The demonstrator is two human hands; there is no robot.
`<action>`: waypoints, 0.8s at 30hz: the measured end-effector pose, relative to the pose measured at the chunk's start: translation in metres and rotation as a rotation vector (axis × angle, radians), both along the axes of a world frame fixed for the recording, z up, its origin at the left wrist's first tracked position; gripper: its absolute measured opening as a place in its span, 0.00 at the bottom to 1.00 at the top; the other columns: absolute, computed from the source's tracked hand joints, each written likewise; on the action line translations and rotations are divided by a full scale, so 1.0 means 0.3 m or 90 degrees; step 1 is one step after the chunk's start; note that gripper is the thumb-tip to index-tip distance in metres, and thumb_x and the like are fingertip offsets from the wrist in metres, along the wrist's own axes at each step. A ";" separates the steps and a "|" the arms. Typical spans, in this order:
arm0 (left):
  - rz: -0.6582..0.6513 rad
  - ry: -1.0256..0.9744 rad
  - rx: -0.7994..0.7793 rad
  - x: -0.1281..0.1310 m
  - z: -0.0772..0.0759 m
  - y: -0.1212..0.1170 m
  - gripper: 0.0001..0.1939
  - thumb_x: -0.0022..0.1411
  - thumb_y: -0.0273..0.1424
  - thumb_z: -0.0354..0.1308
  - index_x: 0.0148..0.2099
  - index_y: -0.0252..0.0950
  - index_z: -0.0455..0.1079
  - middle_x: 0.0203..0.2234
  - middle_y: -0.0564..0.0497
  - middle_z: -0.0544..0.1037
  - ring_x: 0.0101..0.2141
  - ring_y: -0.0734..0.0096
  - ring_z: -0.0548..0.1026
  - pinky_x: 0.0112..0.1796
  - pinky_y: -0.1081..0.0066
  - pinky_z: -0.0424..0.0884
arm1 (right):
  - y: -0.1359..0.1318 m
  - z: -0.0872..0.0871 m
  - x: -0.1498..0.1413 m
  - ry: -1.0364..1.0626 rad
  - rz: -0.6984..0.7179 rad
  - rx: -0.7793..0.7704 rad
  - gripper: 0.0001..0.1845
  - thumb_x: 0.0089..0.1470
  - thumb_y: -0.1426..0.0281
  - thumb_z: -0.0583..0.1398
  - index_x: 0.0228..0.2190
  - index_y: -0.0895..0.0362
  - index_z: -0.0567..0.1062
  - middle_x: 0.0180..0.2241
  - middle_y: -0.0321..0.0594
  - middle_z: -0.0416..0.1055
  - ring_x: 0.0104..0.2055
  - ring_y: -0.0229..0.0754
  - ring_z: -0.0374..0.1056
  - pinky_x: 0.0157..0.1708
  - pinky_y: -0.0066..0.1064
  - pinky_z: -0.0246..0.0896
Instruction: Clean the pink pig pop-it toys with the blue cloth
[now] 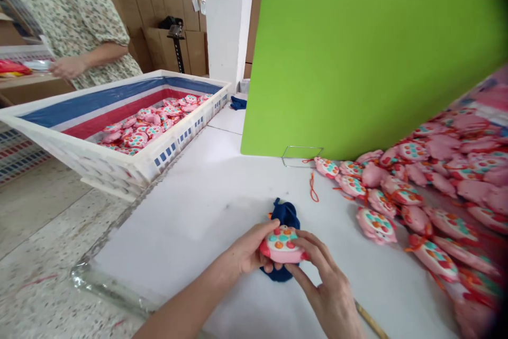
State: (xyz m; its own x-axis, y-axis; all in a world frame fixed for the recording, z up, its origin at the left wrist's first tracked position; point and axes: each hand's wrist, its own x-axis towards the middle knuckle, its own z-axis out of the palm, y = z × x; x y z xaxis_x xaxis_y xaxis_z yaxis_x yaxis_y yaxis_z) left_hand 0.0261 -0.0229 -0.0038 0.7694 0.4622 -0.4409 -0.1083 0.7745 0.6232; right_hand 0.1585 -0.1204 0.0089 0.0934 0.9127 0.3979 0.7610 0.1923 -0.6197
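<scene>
Between my two hands, just above the white table, is a pink toy [283, 254] with a white face and coloured round buttons in teal, orange and red. My left hand [254, 249] grips its left side, thumb on the top edge and fingers curled beneath. On the other side my right hand [323, 281] holds it, fingers over the right end and thumb at the lower edge. Dark blue cloth [286, 213] lies on the table behind and under the toy, partly covered by it and my hands.
Many similar pink toys [413, 151] are heaped on the right. A green board [357, 53] stands behind the table [190, 212]. An orange cord loop [313, 191] and a thin stick [371, 320] lie nearby. Left is a white basket [138, 167] of toys; a person [91, 27] stands beyond.
</scene>
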 end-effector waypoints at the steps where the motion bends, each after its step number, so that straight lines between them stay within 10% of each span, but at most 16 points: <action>1: -0.020 0.000 -0.007 -0.002 0.002 -0.001 0.24 0.55 0.46 0.53 0.45 0.31 0.65 0.15 0.52 0.71 0.11 0.74 0.66 0.09 0.79 0.57 | -0.005 -0.004 -0.001 -0.012 -0.013 0.012 0.17 0.54 0.66 0.59 0.47 0.46 0.69 0.52 0.40 0.66 0.53 0.48 0.64 0.50 0.40 0.64; 9: -0.063 0.067 0.017 -0.014 0.022 -0.001 0.33 0.53 0.40 0.54 0.59 0.38 0.50 0.09 0.60 0.66 0.07 0.72 0.61 0.08 0.80 0.54 | -0.017 0.023 -0.023 -0.150 0.102 0.073 0.16 0.57 0.72 0.55 0.49 0.51 0.68 0.52 0.44 0.64 0.55 0.45 0.62 0.47 0.33 0.67; 17: -0.113 0.035 -0.054 0.002 -0.017 0.017 0.15 0.52 0.38 0.48 0.37 0.33 0.66 0.11 0.51 0.71 0.09 0.70 0.67 0.07 0.79 0.57 | 0.021 -0.051 -0.009 -0.096 0.033 0.067 0.13 0.58 0.69 0.55 0.46 0.49 0.70 0.42 0.40 0.70 0.43 0.40 0.71 0.36 0.28 0.70; 24: -0.150 0.073 -0.067 0.020 -0.040 0.029 0.19 0.54 0.40 0.44 0.24 0.31 0.67 0.11 0.50 0.69 0.10 0.72 0.67 0.08 0.77 0.57 | 0.030 -0.060 -0.023 -0.039 0.008 0.040 0.12 0.57 0.67 0.56 0.44 0.48 0.71 0.43 0.39 0.70 0.43 0.41 0.70 0.39 0.29 0.68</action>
State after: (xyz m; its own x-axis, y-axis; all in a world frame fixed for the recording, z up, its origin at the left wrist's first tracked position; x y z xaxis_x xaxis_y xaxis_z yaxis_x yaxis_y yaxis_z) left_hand 0.0322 -0.0143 -0.0157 0.7928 0.2239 -0.5668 0.1487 0.8309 0.5362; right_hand 0.1515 -0.1114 -0.0092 0.0556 0.8867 0.4590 0.7940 0.2395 -0.5588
